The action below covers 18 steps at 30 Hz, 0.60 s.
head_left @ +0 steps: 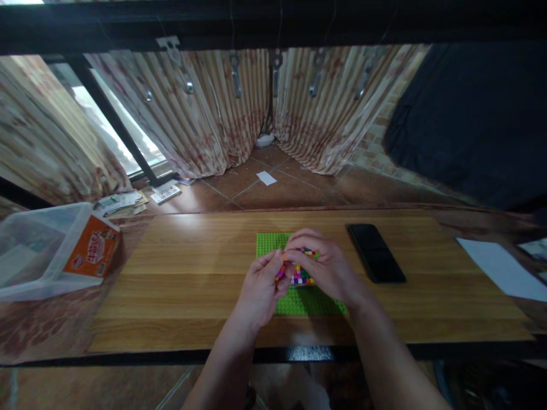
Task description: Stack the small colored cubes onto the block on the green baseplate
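A green studded baseplate [310, 306] lies on the wooden board, partly covered by my hands. Above its middle shows a block of small multicoloured toy bricks [300, 275]; whether it is fixed to the baseplate I cannot tell. My left hand [261, 287] is closed, with thumb and fingers pinching small magenta bricks [280, 273]. From the right, my right hand [327, 265] arches over the multicoloured block. Its thumb and index finger meet my left fingertips at a small orange brick [285, 257]. The fingers hide much of these pieces.
A black phone [376, 253] lies right of the baseplate on the wooden board [192, 285]. A clear plastic bin [43, 250] with an orange label stands at the left. White paper [504, 267] is at the far right. A dark rail [273, 25] with hooks crosses overhead.
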Each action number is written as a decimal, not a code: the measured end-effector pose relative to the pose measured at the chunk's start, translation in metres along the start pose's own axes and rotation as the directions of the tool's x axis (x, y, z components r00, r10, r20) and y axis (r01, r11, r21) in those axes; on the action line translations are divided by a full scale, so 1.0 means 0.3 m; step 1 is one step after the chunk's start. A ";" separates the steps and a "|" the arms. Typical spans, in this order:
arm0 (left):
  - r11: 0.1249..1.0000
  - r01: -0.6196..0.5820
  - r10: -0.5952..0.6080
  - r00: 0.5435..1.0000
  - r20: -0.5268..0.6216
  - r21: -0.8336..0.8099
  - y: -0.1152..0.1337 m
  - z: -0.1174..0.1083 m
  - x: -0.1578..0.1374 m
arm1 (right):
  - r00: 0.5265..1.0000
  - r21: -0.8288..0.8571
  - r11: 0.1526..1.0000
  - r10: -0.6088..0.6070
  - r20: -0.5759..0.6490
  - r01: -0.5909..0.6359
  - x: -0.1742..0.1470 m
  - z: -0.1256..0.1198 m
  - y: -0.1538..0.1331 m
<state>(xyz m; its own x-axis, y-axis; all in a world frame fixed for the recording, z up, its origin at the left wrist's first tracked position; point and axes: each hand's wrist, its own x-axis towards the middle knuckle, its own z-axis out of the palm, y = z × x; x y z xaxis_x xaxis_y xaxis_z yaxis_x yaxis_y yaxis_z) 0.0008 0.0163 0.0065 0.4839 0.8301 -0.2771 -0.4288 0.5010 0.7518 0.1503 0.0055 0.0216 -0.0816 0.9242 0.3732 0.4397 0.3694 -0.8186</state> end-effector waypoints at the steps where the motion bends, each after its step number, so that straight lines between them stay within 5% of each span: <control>1: 1.000 0.006 -0.006 1.000 0.005 0.003 -0.001 0.001 0.000 | 1.000 -0.019 1.000 -0.002 -0.026 0.002 0.000 0.000 0.000; 9: 0.984 0.071 -0.069 0.997 0.022 -0.164 0.005 -0.007 0.017 | 0.993 -0.119 0.993 -0.006 -0.116 -0.008 -0.010 0.012 0.022; 18: 0.991 -0.037 0.029 0.997 -0.067 -0.126 0.000 -0.005 0.023 | 0.996 -0.009 1.000 0.021 -0.091 -0.021 -0.018 0.037 0.012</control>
<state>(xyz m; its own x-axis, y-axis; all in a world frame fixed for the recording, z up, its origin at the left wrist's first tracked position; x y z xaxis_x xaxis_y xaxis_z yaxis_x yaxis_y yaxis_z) 0.0030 0.0224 0.0035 0.4194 0.8586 -0.2949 -0.5388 0.4968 0.6803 0.1425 0.0030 0.0117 0.0094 0.9188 0.3945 0.4492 0.3486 -0.8226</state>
